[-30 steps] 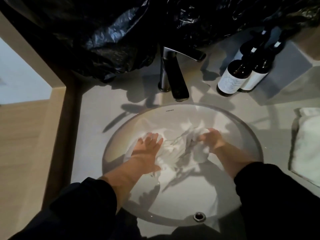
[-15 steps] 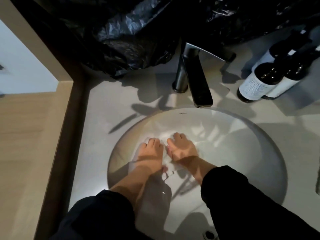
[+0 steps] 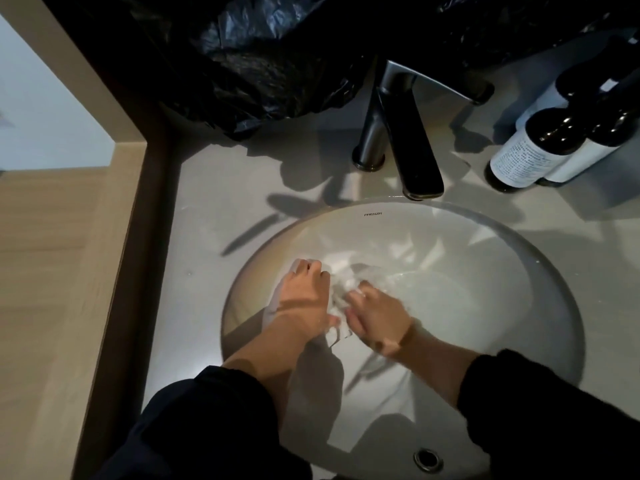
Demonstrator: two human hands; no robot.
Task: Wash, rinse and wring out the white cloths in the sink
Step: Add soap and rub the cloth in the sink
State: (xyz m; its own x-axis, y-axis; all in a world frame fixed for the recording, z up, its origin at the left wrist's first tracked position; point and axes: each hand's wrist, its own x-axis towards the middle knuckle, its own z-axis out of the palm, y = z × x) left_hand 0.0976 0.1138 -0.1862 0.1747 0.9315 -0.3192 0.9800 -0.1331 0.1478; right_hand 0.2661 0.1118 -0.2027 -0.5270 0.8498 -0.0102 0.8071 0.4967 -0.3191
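White cloths (image 3: 341, 289) of wet, crumpled fabric sit bunched low in the left half of the round white ceramic sink (image 3: 519, 244), btwn the two hands. The left hand (image 3: 304, 296) lies over the side of the bunch nearest the sink wall, fingers curled down at the far end, its grip closed on fabric. The right hand (image 3: 377, 317) is just beside it toward sink centre, fingers bent in and pinching folds, grip likewise closed on the cloths. The hands nearly touch, w/ cloth squeezed up in the gap.

Handling, as a judgement: soft and limp, no stiffness. Soaked, so heavier than dry, and prob. slick if soapy. Not fragile. Best hold is a full fistful at each end of the bunch (a fingertip pinch would likely slip), so it can be rubbed or twisted w/o sagging back into the sink.

Hard to make out:
- Whether the bunch is one cloth or several; most of the fabric is hidden under the palms.
- Where the cloth edge ends and the sink wall begins, esp. under the left wrist: white on white in dim light.
- Water level: only a glint toward sink centre.
- Any flow from the dark metal faucet (image 3: 412, 150) behind the sink; none shows.
- The dark bottles w/ white labels (image 3: 526, 157) beyond the sink's far right rim, which are cut off by the frame edge.
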